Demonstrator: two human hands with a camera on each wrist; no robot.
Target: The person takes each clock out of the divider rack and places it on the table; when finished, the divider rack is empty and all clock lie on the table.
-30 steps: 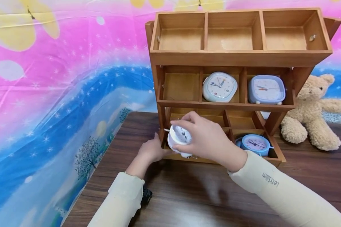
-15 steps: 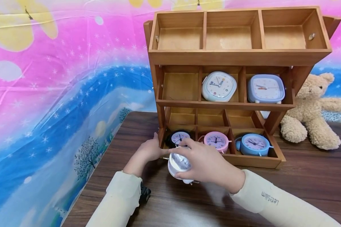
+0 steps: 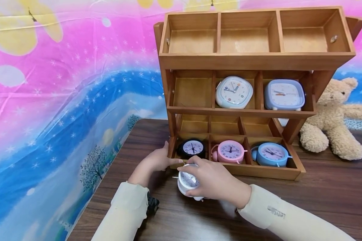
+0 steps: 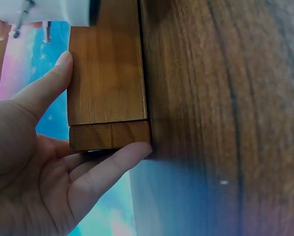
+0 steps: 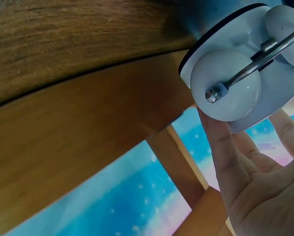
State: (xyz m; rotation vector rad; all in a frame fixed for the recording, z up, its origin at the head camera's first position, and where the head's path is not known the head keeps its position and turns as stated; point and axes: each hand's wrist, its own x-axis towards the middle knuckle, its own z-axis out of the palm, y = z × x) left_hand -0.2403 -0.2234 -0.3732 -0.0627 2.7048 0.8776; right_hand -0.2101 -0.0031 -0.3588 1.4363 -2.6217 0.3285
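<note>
My right hand grips a white twin-bell alarm clock by its rim, just in front of the shelf's lower left compartment. In the right wrist view the clock's round bells and metal handle show close up. My left hand holds the lower left corner of the wooden shelf, thumb on the front board and the other fingers around its end. In the bottom row sit a black alarm clock, a pink alarm clock and a blue alarm clock.
On the middle tier stand a pale mint clock and a lavender clock. A teddy bear sits on the dark wooden table at right. A colourful printed cloth hangs behind.
My right hand has drawn the white alarm clock from over the lower left compartment toward me and down, uncovering the black and pink clocks. The left hand stays at the shelf corner.
</note>
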